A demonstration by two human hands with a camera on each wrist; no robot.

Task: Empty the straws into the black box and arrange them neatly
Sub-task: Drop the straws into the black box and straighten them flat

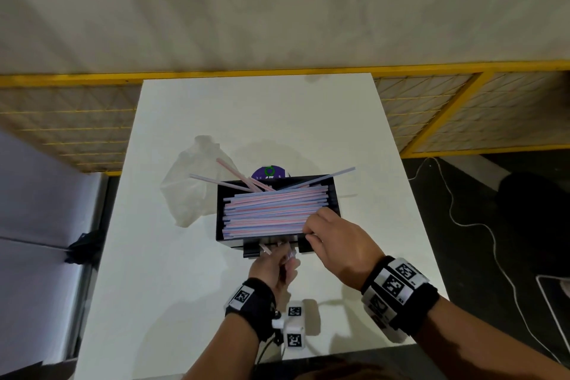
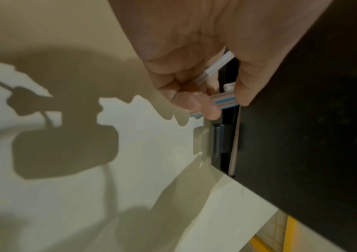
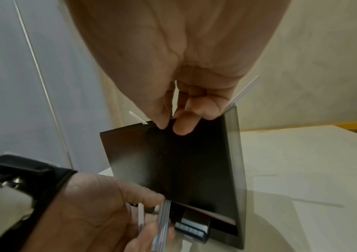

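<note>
Black box [image 1: 334, 194] mid white tabletop [image 1: 354, 139], straws [image 1: 271, 210] stacked inside, several poking past its far rim, left hand [image 1: 274, 268] grip pinching a few straws at the near slot, right hand [image 1: 336, 244] grip curled over straws at the near right corner, crumpled plastic bag [image 1: 191, 191] just left, bare surface right.

Count on my screen: one of nearly everything, straws beyond counting.

I counted one black box [image 1: 334, 194], one white table [image 1: 354, 139], one crumpled plastic bag [image 1: 191, 188] and one purple disc [image 1: 268, 172]. The straws [image 1: 271, 210] in the box were too many to count; four [image 1: 229, 168] poked over its rim. Two hands showed: the left hand [image 1: 273, 268] held a few straws [image 2: 224, 101], the right hand [image 1: 336, 241] touched the pile.
</note>
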